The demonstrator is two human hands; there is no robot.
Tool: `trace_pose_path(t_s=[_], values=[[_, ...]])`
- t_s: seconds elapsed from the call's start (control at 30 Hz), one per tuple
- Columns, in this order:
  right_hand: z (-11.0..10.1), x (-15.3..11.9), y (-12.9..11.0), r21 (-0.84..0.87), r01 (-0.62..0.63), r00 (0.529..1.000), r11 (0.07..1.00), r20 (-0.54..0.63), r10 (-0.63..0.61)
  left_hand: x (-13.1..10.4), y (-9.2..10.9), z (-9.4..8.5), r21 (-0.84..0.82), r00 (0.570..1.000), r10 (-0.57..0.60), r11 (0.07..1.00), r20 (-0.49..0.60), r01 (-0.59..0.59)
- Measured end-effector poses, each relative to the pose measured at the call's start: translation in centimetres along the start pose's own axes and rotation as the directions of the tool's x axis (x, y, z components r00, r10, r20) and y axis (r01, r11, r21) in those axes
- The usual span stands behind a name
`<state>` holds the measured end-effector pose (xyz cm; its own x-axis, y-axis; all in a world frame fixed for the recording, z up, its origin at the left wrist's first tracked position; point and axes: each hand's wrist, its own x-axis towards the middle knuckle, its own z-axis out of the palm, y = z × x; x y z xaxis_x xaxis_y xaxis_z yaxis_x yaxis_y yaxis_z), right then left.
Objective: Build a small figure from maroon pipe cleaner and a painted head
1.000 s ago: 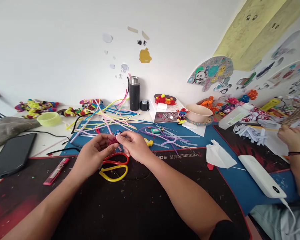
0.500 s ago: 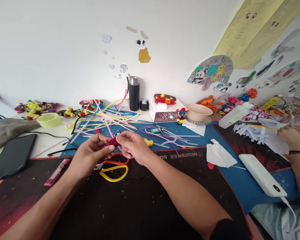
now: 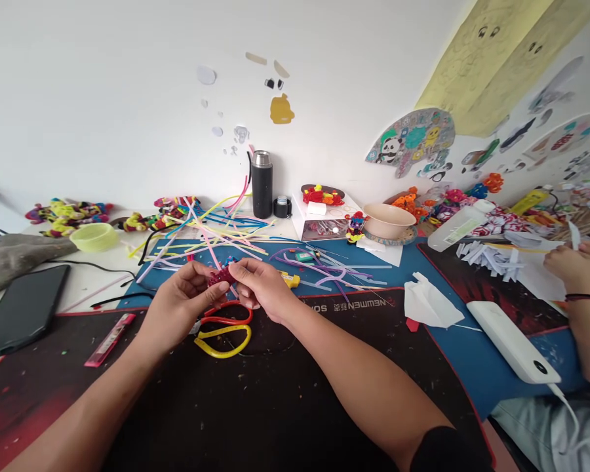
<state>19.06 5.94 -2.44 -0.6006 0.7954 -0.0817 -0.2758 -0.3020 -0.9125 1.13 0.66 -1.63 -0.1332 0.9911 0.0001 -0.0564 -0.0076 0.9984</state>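
A small dark red fuzzy piece is pinched between my two hands, above the far edge of the black mat. My left hand holds its left side with thumb and fingers. On its right side, the thumb and fingers of my right hand are closed on the same piece, hiding part of it. Just below my hands lie scissors with one red and one yellow handle loop. Behind my hands, pink, yellow and blue fuzzy stems lie in a loose heap.
A black flask stands by the wall, with a beige bowl to its right. On the left are a phone and a pink packet. A white power bank lies at right, near another person's hands.
The view has shifted slightly. My hands stay together on the dark red piece, with only a slight change in finger position.
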Motion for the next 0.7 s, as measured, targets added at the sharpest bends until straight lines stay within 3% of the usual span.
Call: trace_pose_path(t_s=[0.1, 0.37, 0.7], values=[[-0.1, 0.0, 0.0, -0.025, -0.013, 1.0, 1.0, -0.01, 0.012, -0.2, -0.1, 0.1, 0.076, 0.998, 0.055, 0.996, -0.032, -0.052], [0.1, 0.3, 1.0, -0.071, -0.036, 0.998, 0.997, -0.053, 0.032, -0.6, -0.8, -0.1, 0.295, 0.989, 0.147, 0.944, 0.022, -0.147], [0.5, 0.0, 0.9, -0.025, 0.031, 0.999, 0.999, -0.023, -0.032, -0.5, -0.6, 0.1, 0.032, 0.999, -0.002, 0.999, 0.046, 0.001]])
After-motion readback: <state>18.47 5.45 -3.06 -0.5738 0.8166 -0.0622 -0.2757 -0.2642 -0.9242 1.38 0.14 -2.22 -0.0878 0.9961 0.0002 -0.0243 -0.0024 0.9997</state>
